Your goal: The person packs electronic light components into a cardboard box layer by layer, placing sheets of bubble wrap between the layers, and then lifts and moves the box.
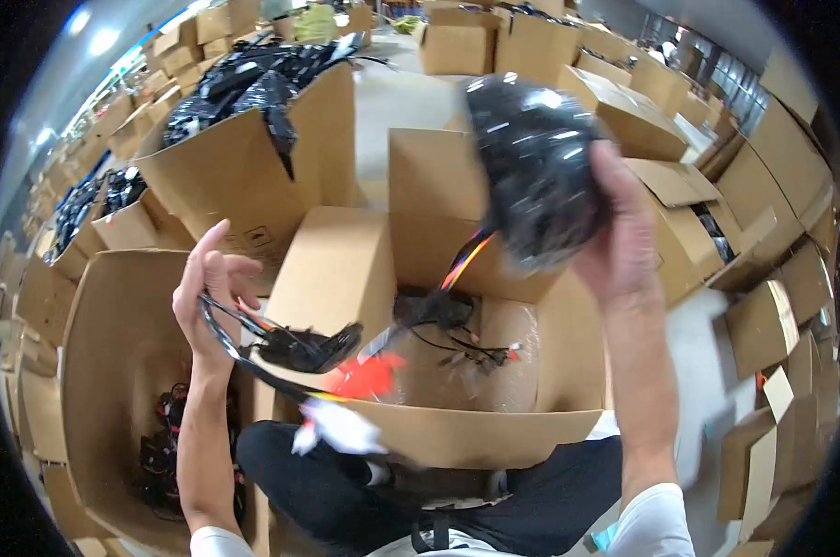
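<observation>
My right hand (624,223) grips a rounded bundle wrapped in shiny black plastic (536,172), raised above the open carton. Coloured wires run down from the bundle toward the left. My left hand (216,288) has its fingers partly spread, and a looped wire harness (262,373) hangs from it. A black wrapped piece (309,348) dangles beside that hand. Blurred by motion, a red tag (369,376) and a white connector or tag (336,429) hang among the wires. Below, the open carton (494,436) contains a dark part with thin wires (452,320).
A tall carton (104,371) at left contains dark wired parts. Behind it stands a carton (225,176) heaped with black plastic-wrapped items. More cartons (782,306) crowd the right side and the background. My crossed legs (318,483) are against the near side of the middle carton.
</observation>
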Motion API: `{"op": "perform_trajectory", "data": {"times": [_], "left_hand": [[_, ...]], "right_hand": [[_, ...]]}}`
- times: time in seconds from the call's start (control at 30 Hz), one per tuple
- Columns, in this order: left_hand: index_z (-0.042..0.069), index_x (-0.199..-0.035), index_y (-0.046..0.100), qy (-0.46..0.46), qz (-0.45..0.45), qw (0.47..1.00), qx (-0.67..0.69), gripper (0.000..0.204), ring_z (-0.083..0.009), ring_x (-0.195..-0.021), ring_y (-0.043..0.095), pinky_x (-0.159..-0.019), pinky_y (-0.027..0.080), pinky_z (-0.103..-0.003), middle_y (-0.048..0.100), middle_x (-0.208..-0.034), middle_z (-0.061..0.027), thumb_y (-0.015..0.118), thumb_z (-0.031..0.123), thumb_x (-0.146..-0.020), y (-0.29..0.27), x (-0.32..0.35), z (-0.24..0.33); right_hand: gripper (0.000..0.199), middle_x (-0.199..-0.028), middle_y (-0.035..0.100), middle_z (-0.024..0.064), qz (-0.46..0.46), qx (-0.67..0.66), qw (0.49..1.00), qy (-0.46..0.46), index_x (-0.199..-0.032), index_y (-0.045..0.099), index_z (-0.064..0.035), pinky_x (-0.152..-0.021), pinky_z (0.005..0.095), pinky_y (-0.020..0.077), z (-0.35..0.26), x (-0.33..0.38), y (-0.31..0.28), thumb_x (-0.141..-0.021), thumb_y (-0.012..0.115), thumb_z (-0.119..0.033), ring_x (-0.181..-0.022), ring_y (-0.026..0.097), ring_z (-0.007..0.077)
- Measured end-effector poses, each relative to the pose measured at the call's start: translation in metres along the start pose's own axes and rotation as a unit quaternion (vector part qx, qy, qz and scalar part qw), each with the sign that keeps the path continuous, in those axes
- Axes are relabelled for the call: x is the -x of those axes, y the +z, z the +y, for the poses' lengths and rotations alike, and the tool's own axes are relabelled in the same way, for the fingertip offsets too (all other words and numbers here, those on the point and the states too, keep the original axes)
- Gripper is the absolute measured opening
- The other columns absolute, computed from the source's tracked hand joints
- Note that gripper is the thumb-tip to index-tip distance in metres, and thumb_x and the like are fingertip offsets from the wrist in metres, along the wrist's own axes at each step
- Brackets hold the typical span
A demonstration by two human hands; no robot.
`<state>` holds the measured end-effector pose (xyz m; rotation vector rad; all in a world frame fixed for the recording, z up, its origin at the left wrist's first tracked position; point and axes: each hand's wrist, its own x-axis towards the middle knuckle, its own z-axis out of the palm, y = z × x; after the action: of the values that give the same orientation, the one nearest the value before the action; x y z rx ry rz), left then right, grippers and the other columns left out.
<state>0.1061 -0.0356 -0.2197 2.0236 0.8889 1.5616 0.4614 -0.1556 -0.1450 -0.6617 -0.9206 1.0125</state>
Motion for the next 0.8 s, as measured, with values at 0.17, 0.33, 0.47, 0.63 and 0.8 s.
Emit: {"op": "perform_trajectory", "data": {"times": [0.17,0.33,0.47,0.63,0.8], "left_hand": [[-0.004,-0.113,0.057,-0.192,0.100,0.972,0.086,0.043,-0.0074,-0.042,0.049,-0.040,0.037,-0.021,0.065,-0.067,-0.0094,0.042,0.036,-0.107,0.054,0.016,-0.063],[-0.002,-0.104,0.059,-0.275,0.081,0.956,0.069,0.026,-0.0055,-0.051,0.049,-0.043,0.034,-0.020,0.063,-0.074,-0.0077,0.046,0.020,-0.103,0.074,0.026,-0.085],[-0.004,-0.108,0.062,-0.178,0.115,0.977,-0.005,0.047,-0.0055,-0.062,0.054,-0.055,0.039,-0.018,0.058,-0.069,-0.0020,0.048,0.041,-0.104,0.060,0.030,-0.112],[-0.003,-0.111,0.060,-0.240,0.108,0.964,-0.046,0.055,-0.0027,-0.045,0.040,-0.041,0.027,-0.018,0.055,-0.063,-0.0005,0.044,0.049,-0.104,0.083,0.024,-0.102],[0.000,-0.119,0.059,-0.212,0.123,0.969,-0.043,0.055,-0.0036,-0.048,0.041,-0.040,0.026,-0.018,0.054,-0.067,-0.0006,0.037,0.049,-0.106,0.064,0.032,-0.110]], "right_hand": [[0.045,-0.124,0.066,0.0129,0.047,0.094,0.994,-0.044,-0.129,0.057,-0.0002,-0.100,0.0404,0.0515,-0.023,0.019,-0.104,-0.095,0.062,-0.030,-0.111,0.066,0.0224],[0.039,-0.116,0.068,0.0107,0.151,0.180,0.967,-0.095,-0.126,0.058,0.0028,-0.093,0.0346,0.0532,-0.039,0.032,-0.146,-0.093,0.065,-0.018,-0.103,0.066,0.0186],[0.045,-0.111,0.070,0.0087,0.090,0.486,0.869,0.004,-0.124,0.062,0.0017,-0.093,0.0308,0.0512,0.033,0.011,-0.169,-0.086,0.076,-0.019,-0.096,0.066,0.0140],[0.042,-0.109,0.070,0.0053,0.042,0.403,0.911,0.083,-0.121,0.062,0.0024,-0.092,0.0296,0.0506,0.123,-0.023,-0.167,-0.086,0.077,-0.014,-0.098,0.063,0.0124],[0.042,-0.110,0.069,0.0063,0.079,0.221,0.967,0.100,-0.121,0.062,0.0020,-0.092,0.0296,0.0498,0.188,-0.038,-0.174,-0.086,0.078,-0.014,-0.098,0.063,0.0125]]}}
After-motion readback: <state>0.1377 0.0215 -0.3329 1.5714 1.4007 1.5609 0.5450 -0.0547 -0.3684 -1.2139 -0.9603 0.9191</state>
